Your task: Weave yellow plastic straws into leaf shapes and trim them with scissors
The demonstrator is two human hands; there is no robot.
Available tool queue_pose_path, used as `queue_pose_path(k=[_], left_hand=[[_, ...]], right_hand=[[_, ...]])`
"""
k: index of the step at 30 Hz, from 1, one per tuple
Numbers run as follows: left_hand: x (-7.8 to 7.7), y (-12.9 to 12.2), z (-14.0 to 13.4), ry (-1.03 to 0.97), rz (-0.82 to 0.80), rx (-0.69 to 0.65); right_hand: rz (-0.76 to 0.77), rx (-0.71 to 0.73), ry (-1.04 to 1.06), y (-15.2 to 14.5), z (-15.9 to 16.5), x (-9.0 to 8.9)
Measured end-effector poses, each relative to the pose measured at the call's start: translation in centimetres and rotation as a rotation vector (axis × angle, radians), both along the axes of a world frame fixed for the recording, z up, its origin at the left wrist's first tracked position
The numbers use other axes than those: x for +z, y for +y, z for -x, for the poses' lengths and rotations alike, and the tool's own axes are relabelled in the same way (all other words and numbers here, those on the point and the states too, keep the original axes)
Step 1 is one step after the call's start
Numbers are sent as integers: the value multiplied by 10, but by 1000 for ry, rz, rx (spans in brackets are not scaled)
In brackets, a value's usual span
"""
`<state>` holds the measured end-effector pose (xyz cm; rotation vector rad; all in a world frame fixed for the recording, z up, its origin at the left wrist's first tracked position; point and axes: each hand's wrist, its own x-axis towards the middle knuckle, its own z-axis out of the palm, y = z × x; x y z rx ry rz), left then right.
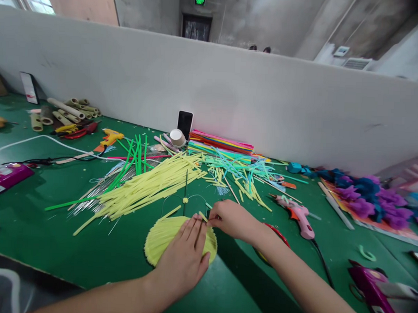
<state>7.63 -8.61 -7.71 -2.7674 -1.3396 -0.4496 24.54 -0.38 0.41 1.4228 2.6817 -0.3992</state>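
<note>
A rounded yellow piece (157, 239), covered with rows of fuzzy pipe cleaners, lies on the green table in front of me. My left hand (186, 252) rests flat across it, fingers stretched toward its far edge. At that edge, my right hand (229, 218) has thumb and fingers pinched together around a short yellow pipe cleaner (202, 216), partly hidden by the fingers. Another short yellow strip (171, 212) sits by the top left edge. Just beyond is a dark thin stem with a small yellow bead-like knot (185, 200) and thin curved wires on both sides.
Behind lies a heap of yellow pipe cleaners (152, 179), with green ones (136, 155) and mixed cut pieces beside it. A pink glue gun (299, 218) and red-handled tool (276, 234) are right. A yellow glue gun (111, 137) and bamboo pieces (70, 110) are left.
</note>
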Motion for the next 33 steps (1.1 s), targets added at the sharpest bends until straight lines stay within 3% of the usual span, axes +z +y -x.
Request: queue_pose_path(k=[5,10,13,16,19,23,28,33], left_hand=[[15,-1,6,-49,-23,-33],[53,3,23,-116,61,-72],[79,20,36,-213,159,-77],[94,47,46,-331,197,-10],[89,77,50,-349,231,31],[63,103,50,-394,285,66],[39,111,51,-464,303,46],[36,115,51,-756,554,48]], right_hand=[[124,-107,296,-9,-26,-15],[156,-238,431,-25,-28,-20],[240,-294,495,-32,-22,-23],[220,-373,486,-37,-15,-27],[106,-428,478,-39,-6,-32],[-29,-403,506,-37,3,-39],[-106,-413,626,-30,4,-47],[-52,-483,873,-27,4,-56]])
